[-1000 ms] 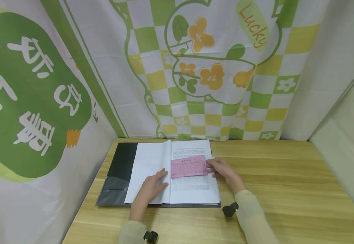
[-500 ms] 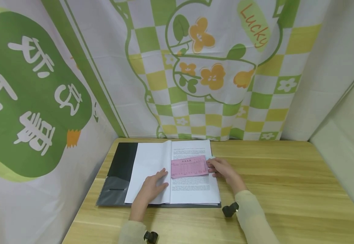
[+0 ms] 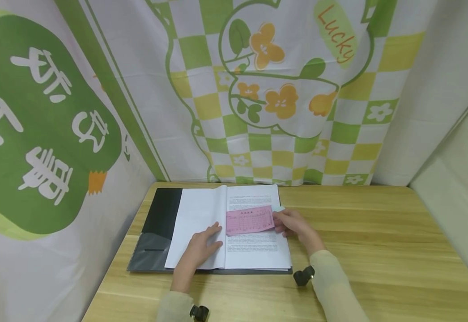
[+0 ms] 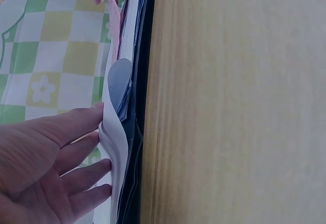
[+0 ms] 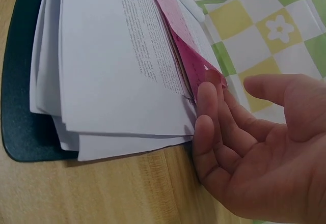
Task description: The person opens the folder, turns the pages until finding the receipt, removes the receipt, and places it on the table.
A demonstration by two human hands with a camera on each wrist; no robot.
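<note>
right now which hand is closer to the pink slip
Right. The right hand touches the pink slip at its right edge; the left hand lies flat on the turned white pages, apart from it.

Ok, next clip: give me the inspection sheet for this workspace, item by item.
Surface: wooden table, light grain.
Job's things: open black folder holding a stack of white printed pages; pink slip lying on the right-hand page.
Clutter: nothing seen.
Hands: left hand lies flat, fingers straight, on the turned pages; right hand touches the pink slip's right edge with its fingertips, thumb apart.
Cables: nothing seen; a small black camera unit on each wrist.
Surroundings: green-and-yellow checked cloth backdrop with flowers and the word Lucky.
</note>
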